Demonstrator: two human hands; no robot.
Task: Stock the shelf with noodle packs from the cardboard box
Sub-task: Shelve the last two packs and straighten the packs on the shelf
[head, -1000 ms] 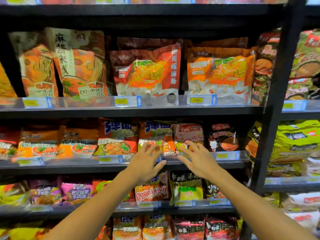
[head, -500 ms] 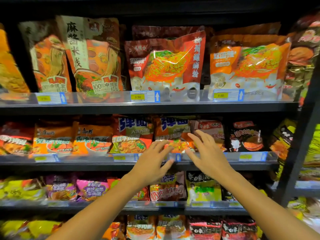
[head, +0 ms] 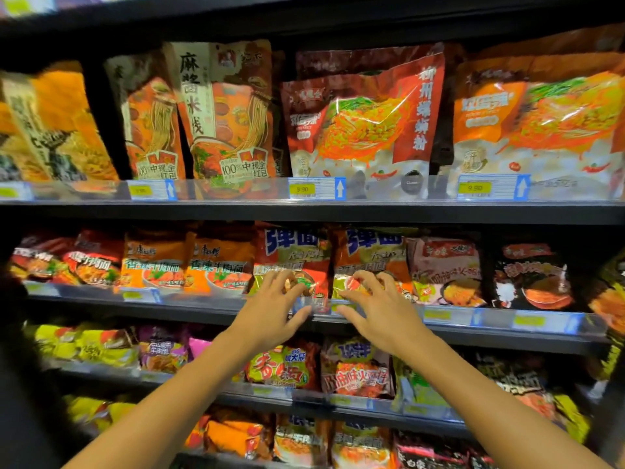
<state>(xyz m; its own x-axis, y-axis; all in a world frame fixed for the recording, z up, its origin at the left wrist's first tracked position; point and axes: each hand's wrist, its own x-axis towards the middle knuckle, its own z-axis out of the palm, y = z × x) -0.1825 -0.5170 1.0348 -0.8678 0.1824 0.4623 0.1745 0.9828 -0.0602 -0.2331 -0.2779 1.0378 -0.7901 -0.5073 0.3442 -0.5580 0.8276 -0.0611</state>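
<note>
Two hands are at the second shelf (head: 216, 308) from the top, a little left of the centre of the frame. The left hand (head: 270, 313) rests its curled fingertips on the lower part of a red pack with big blue letters (head: 291, 255), and the right hand (head: 378, 309) does the same on the twin pack (head: 368, 255) just beside it. Both thumbs lie at the clear front rail (head: 316, 304). I cannot tell if the fingers really pinch the foil or only touch it; neither hand carries a loose pack.

I judge the step to be straightening these two front packs. To do it well, press low and evenly, so each pack stands upright behind the rail and does not tip forward. Keep the two apart enough that their edges do not overlap. Foil is slippery and may crumple, so light pressure is better.

The cardboard box is not visible in this view.
</note>
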